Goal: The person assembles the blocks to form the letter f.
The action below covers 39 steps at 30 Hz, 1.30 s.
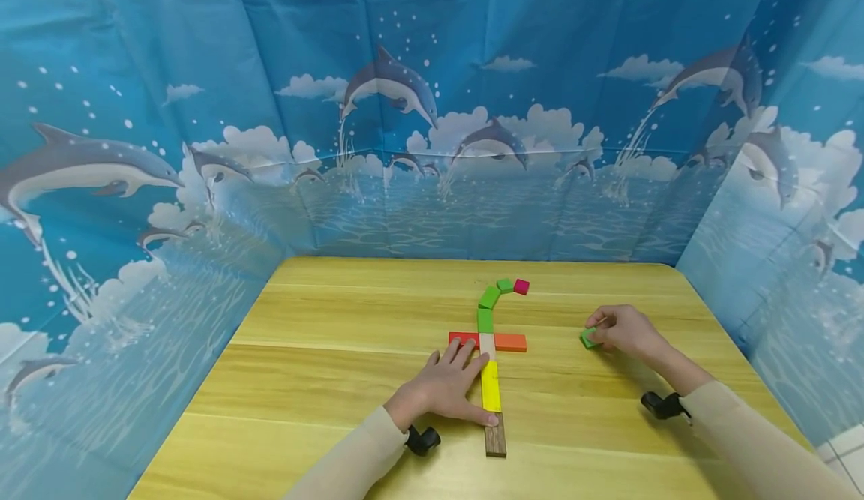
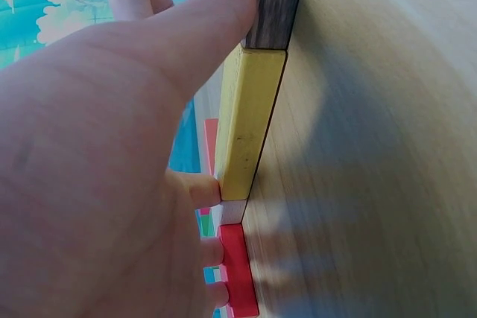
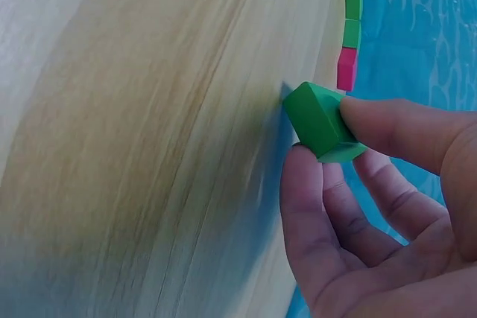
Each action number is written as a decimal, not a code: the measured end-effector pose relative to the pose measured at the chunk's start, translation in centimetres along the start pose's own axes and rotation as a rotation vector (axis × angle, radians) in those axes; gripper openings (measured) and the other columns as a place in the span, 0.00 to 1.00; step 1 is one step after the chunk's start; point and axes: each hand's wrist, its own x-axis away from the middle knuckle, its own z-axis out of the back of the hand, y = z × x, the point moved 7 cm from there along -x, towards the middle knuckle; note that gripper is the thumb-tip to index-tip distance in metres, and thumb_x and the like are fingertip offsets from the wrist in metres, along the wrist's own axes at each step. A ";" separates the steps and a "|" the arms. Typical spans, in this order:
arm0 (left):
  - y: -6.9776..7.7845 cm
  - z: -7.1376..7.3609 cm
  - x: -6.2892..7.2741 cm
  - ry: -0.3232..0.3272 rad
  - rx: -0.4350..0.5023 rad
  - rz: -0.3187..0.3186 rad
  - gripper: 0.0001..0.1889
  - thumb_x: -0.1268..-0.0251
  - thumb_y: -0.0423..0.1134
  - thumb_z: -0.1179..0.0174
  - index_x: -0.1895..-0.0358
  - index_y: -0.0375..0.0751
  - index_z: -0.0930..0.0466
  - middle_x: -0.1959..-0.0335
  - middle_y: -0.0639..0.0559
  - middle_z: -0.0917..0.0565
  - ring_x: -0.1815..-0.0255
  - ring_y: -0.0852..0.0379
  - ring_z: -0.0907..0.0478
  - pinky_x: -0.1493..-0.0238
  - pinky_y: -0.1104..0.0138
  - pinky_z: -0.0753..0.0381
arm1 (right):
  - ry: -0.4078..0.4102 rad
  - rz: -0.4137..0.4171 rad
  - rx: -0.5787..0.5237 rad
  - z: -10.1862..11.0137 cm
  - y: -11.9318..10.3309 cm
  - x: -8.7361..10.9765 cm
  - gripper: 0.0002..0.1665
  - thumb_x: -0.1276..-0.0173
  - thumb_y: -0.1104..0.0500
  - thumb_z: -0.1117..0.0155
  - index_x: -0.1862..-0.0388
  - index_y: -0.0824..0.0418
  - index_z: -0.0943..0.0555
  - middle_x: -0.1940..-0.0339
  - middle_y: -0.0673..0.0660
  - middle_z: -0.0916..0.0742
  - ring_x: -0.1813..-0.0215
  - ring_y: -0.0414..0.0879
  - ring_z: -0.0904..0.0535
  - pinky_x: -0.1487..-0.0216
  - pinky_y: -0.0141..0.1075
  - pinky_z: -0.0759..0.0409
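My right hand (image 1: 624,329) pinches a small green block (image 3: 320,121) between thumb and fingers, low over the right part of the table. With fingers spread, my left hand (image 1: 445,386) rests on a flat line of blocks. Its thumb is on the dark brown block (image 1: 496,440), its index finger by the yellow block (image 1: 490,386), and other fingertips touch the red block (image 2: 238,269). A pale block (image 1: 487,346) sits between the red block and an orange block (image 1: 510,342). Beyond it, green blocks (image 1: 485,320) curve up and right to a pink block (image 1: 521,287).
The wooden table (image 1: 304,357) carries all the blocks. Its far edge meets a blue curtain (image 1: 432,208) printed with dolphins, which also runs along both sides. A black wrist device (image 1: 421,441) hangs at the left cuff and another (image 1: 660,405) at the right.
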 end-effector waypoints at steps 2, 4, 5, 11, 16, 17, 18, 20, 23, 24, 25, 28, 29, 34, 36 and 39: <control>0.0 0.0 0.0 -0.001 -0.003 -0.003 0.58 0.47 0.81 0.46 0.17 0.57 0.54 0.17 0.47 0.58 0.18 0.43 0.64 0.26 0.39 0.51 | -0.001 0.006 -0.003 0.0 0.0 -0.1 0.14 0.31 0.60 0.31 0.51 0.67 0.18 0.60 0.58 0.14 0.61 0.52 0.18 0.63 0.43 0.16; 0.1 0.0 -0.1 0.000 -0.006 -0.005 0.58 0.47 0.81 0.46 0.17 0.57 0.53 0.17 0.47 0.58 0.18 0.43 0.63 0.26 0.39 0.51 | 0.007 0.000 -0.013 0.1 0.0 -0.2 0.14 0.31 0.59 0.31 0.51 0.67 0.18 0.60 0.59 0.14 0.61 0.53 0.18 0.63 0.43 0.16; 0.1 0.1 0.0 0.001 -0.006 -0.005 0.58 0.47 0.81 0.45 0.17 0.56 0.53 0.17 0.47 0.58 0.18 0.43 0.63 0.26 0.39 0.51 | 0.011 -0.002 -0.019 0.2 0.0 -0.3 0.14 0.31 0.59 0.31 0.51 0.66 0.19 0.61 0.59 0.14 0.61 0.53 0.18 0.63 0.43 0.16; 0.3 0.3 0.0 -0.001 -0.007 -0.005 0.58 0.47 0.81 0.45 0.17 0.57 0.53 0.17 0.47 0.58 0.18 0.43 0.64 0.26 0.39 0.51 | 0.032 0.009 -0.026 0.3 -0.5 -0.6 0.18 0.30 0.57 0.31 0.47 0.67 0.20 0.60 0.59 0.14 0.60 0.53 0.17 0.61 0.44 0.16; 0.1 0.2 0.2 -0.003 -0.001 0.003 0.57 0.47 0.81 0.45 0.17 0.57 0.54 0.17 0.47 0.59 0.18 0.43 0.64 0.26 0.39 0.51 | 0.026 0.007 -0.054 -0.1 -1.0 -0.9 0.26 0.29 0.59 0.32 0.35 0.68 0.23 0.58 0.61 0.13 0.57 0.55 0.15 0.56 0.45 0.16; 0.1 0.2 0.2 -0.001 -0.001 0.004 0.57 0.47 0.81 0.45 0.17 0.57 0.54 0.17 0.47 0.58 0.18 0.43 0.64 0.26 0.39 0.51 | 0.022 0.007 -0.068 -0.2 -1.1 -1.0 0.27 0.29 0.60 0.33 0.34 0.69 0.24 0.57 0.62 0.14 0.56 0.56 0.15 0.55 0.45 0.16; 0.0 0.1 0.2 0.000 -0.002 0.004 0.57 0.47 0.81 0.46 0.17 0.57 0.54 0.17 0.47 0.58 0.18 0.43 0.64 0.26 0.39 0.51 | 0.023 0.006 -0.080 -0.3 -1.1 -1.0 0.27 0.28 0.60 0.34 0.33 0.69 0.25 0.57 0.62 0.14 0.55 0.56 0.15 0.54 0.45 0.16; 0.0 0.0 0.2 -0.002 -0.002 0.005 0.57 0.47 0.81 0.46 0.17 0.58 0.54 0.17 0.47 0.59 0.18 0.43 0.64 0.26 0.39 0.51 | 0.024 0.002 -0.102 -0.4 -1.2 -1.2 0.27 0.28 0.62 0.36 0.33 0.69 0.25 0.55 0.64 0.14 0.53 0.57 0.15 0.52 0.44 0.16; 0.0 -0.1 0.2 0.001 -0.002 0.002 0.57 0.47 0.81 0.46 0.17 0.58 0.53 0.17 0.47 0.58 0.18 0.43 0.64 0.26 0.39 0.51 | 0.033 -0.015 -0.124 -0.6 -1.1 -1.8 0.25 0.27 0.62 0.36 0.33 0.67 0.24 0.52 0.65 0.14 0.52 0.56 0.15 0.51 0.43 0.16; 0.0 -0.1 0.2 0.002 -0.002 0.000 0.57 0.47 0.81 0.45 0.17 0.58 0.53 0.17 0.47 0.58 0.18 0.43 0.63 0.26 0.39 0.51 | 0.035 -0.019 -0.125 -0.6 -1.1 -1.9 0.25 0.27 0.62 0.37 0.33 0.67 0.23 0.52 0.65 0.14 0.52 0.56 0.15 0.52 0.43 0.16; 0.1 -0.1 0.2 0.002 -0.003 -0.002 0.57 0.47 0.81 0.46 0.17 0.58 0.53 0.17 0.47 0.58 0.18 0.43 0.63 0.26 0.39 0.51 | 0.037 -0.021 -0.126 -0.6 -1.1 -2.1 0.25 0.27 0.62 0.37 0.33 0.67 0.23 0.51 0.66 0.14 0.52 0.56 0.15 0.52 0.43 0.16; 0.0 0.0 0.2 0.003 -0.004 -0.007 0.57 0.47 0.81 0.46 0.17 0.58 0.54 0.17 0.47 0.58 0.18 0.43 0.64 0.26 0.39 0.51 | 0.057 -0.048 -0.126 -0.7 -0.9 -2.9 0.24 0.27 0.60 0.36 0.34 0.64 0.22 0.50 0.65 0.14 0.53 0.55 0.15 0.53 0.43 0.15; 0.0 0.0 0.2 0.000 -0.005 -0.007 0.57 0.47 0.81 0.46 0.17 0.58 0.54 0.17 0.47 0.59 0.18 0.42 0.64 0.26 0.39 0.51 | 0.060 -0.051 -0.127 -0.8 -0.9 -3.1 0.24 0.27 0.60 0.37 0.34 0.64 0.22 0.49 0.65 0.14 0.53 0.54 0.15 0.53 0.44 0.15; -0.1 0.1 0.2 -0.004 -0.001 -0.009 0.57 0.46 0.81 0.46 0.17 0.56 0.54 0.17 0.46 0.59 0.18 0.42 0.64 0.26 0.39 0.52 | 0.083 -0.076 -0.158 -1.3 -0.8 -4.4 0.23 0.26 0.60 0.37 0.34 0.64 0.22 0.47 0.65 0.16 0.52 0.54 0.15 0.52 0.43 0.15; -0.1 0.1 0.2 -0.001 -0.001 -0.009 0.57 0.46 0.81 0.45 0.17 0.56 0.54 0.17 0.46 0.59 0.18 0.42 0.64 0.26 0.39 0.51 | 0.088 -0.084 -0.167 -1.5 -0.7 -4.9 0.24 0.26 0.60 0.37 0.34 0.64 0.22 0.46 0.66 0.16 0.51 0.54 0.15 0.53 0.42 0.15; 0.0 0.1 0.2 0.003 -0.007 -0.008 0.58 0.47 0.81 0.46 0.17 0.56 0.54 0.17 0.46 0.59 0.18 0.43 0.64 0.26 0.39 0.51 | 0.101 -0.096 -0.164 -1.6 -0.5 -5.6 0.23 0.26 0.59 0.37 0.34 0.63 0.22 0.45 0.66 0.17 0.52 0.52 0.15 0.54 0.41 0.15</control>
